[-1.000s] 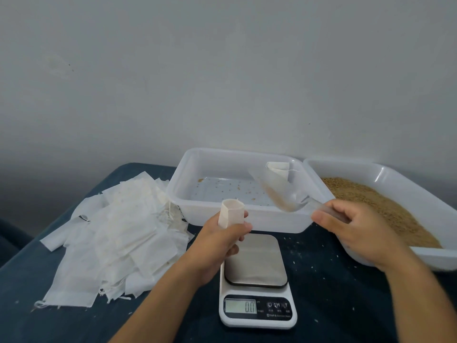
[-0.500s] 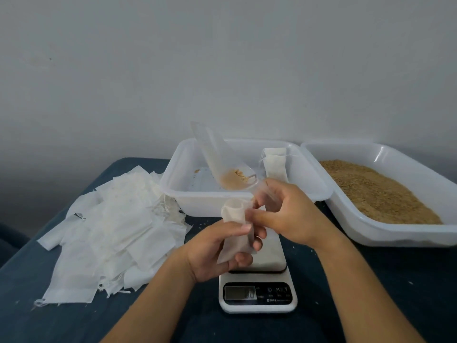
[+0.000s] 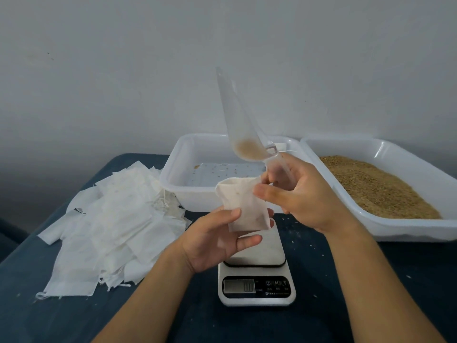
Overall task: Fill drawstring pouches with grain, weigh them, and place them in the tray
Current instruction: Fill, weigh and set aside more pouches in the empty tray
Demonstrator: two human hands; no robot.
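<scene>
Mid-frame, above the kitchen scale (image 3: 257,288): my left hand (image 3: 215,241) pinches the drawstring pouch (image 3: 243,206), mouth up. My right hand (image 3: 304,194) grips the clear scoop (image 3: 237,125), tipped upright, a little grain (image 3: 248,147) at its base. Tray (image 3: 173,179) behind; grain bin (image 3: 385,189) at right; spare pouches (image 3: 111,226) at left on the desk (image 3: 346,280).

A dark blue counter (image 3: 61,315) carries everything, its surface speckled with small pale crumbs and flecks. Behind it rises a plain grey-white wall (image 3: 123,70), bare but for a few faint marks. A dim shadowed patch lies at the far left edge.
</scene>
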